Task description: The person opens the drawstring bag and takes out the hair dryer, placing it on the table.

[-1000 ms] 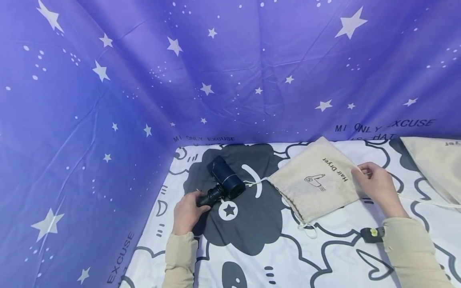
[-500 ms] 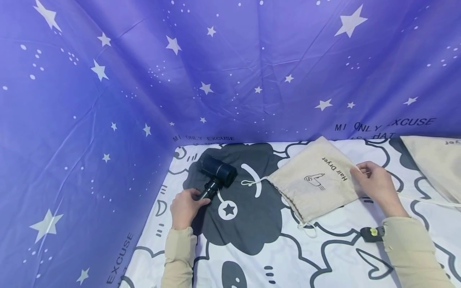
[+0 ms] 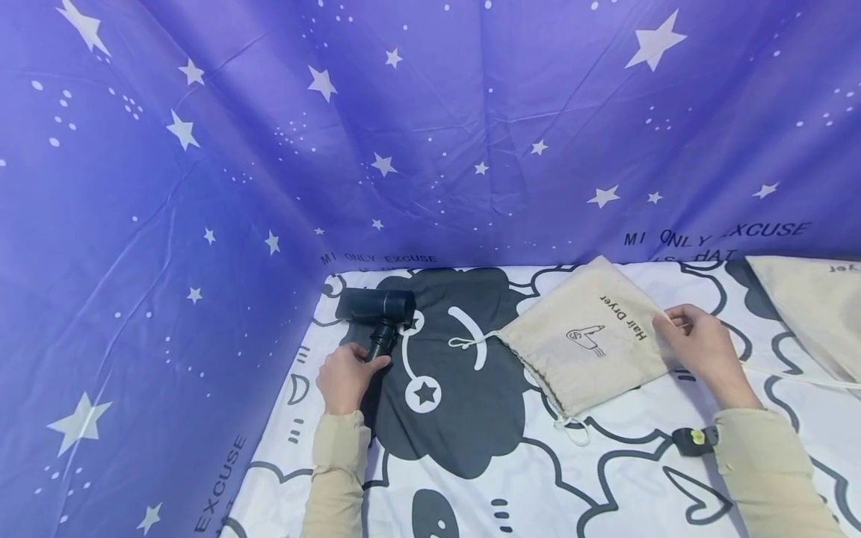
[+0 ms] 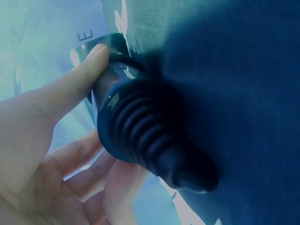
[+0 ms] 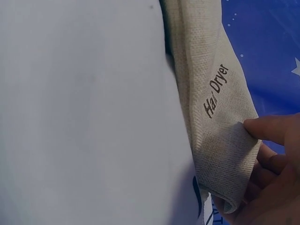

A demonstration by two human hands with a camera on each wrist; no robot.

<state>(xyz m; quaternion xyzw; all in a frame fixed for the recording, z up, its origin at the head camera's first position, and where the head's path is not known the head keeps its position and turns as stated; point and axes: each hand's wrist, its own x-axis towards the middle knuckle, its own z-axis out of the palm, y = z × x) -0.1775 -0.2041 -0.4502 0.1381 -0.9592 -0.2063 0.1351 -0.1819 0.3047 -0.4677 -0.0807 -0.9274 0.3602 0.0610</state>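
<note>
A black hair dryer [image 3: 375, 306] is in my left hand [image 3: 345, 379], which grips its handle [image 3: 381, 341]; the barrel lies crosswise above the sheet. In the left wrist view, the ribbed cord sleeve [image 4: 147, 129] juts from the handle's end, with the thumb along one side and fingers beneath. My right hand [image 3: 702, 351] pinches the corner of a beige drawstring bag [image 3: 581, 340] printed "Hair Dryer". The bag lies flat, its gathered mouth facing the dryer. In the right wrist view, thumb and fingers hold the folded cloth [image 5: 225, 140] between them.
A second beige bag [image 3: 814, 314] lies at the right edge, partly out of view. The patterned white and grey sheet [image 3: 457, 441] covers the surface. Purple star-printed curtains [image 3: 430, 134] close off the back and left. A black item with a yellow flower [image 3: 697, 438] sits by the right sleeve.
My left hand has shifted the hair dryer leftward and turned it, so its barrel now lies nearly level across the view. The right hand and the bag have stayed in place.
</note>
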